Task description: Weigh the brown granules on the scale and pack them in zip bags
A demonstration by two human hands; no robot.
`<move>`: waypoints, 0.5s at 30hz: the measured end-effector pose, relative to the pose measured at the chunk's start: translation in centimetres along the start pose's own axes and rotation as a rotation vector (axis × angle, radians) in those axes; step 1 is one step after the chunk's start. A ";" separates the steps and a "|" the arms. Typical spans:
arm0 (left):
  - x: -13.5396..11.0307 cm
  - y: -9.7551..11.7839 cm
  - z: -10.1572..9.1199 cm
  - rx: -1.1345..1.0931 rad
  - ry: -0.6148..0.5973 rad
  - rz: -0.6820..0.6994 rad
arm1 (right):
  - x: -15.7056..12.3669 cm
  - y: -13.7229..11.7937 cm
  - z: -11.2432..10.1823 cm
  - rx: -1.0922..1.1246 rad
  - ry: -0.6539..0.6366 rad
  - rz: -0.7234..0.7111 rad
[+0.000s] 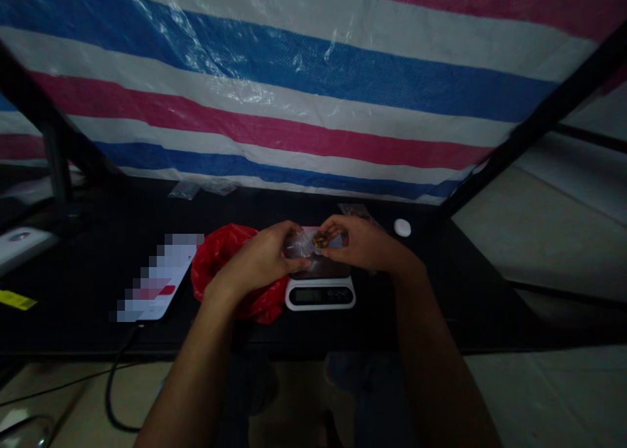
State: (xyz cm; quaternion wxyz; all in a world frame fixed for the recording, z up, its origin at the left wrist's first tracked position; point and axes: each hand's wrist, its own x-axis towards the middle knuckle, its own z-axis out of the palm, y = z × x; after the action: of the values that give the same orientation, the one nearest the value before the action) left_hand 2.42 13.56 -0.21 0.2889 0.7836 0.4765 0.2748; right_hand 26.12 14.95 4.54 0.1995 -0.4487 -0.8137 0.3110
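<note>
Over a small kitchen scale (321, 283), both hands are close together. My left hand (268, 255) is closed on the edge of a clear plastic bag (298, 247). In my right hand (360, 244), the fingers grip a small round cup (320, 241) of brownish-yellow bits, tilted at the bag's mouth. Whether any bits are inside the bag I cannot tell. The scale's front display is too dim to read. A crumpled red plastic bag (208, 262) stands open beside the scale, partly behind my left wrist.
A phone-like device (159, 285) with a cable lies left of the red bag. Clear bags (185, 189) lie at the back of the black table (98, 239). Behind my right hand are a filled clear bag (353, 209) and a white round object (402, 227). Striped sheeting hangs behind.
</note>
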 end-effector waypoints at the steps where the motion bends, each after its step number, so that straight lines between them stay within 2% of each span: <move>1: 0.0 0.1 0.1 -0.001 0.003 0.007 | 0.0 -0.1 0.0 -0.015 0.009 -0.011; 10: 0.1 1.1 0.4 -0.084 0.039 0.039 | 0.2 -0.7 0.5 -0.155 0.076 -0.126; 15: 0.1 1.1 0.4 -0.163 0.055 0.056 | 0.1 -1.3 0.1 -0.118 0.108 -0.158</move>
State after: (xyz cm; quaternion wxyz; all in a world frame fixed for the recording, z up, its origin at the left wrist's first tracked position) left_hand 3.40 13.12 0.30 0.3308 0.7627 0.4382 0.3419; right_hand 25.24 14.48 5.34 0.2403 -0.4103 -0.8515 0.2210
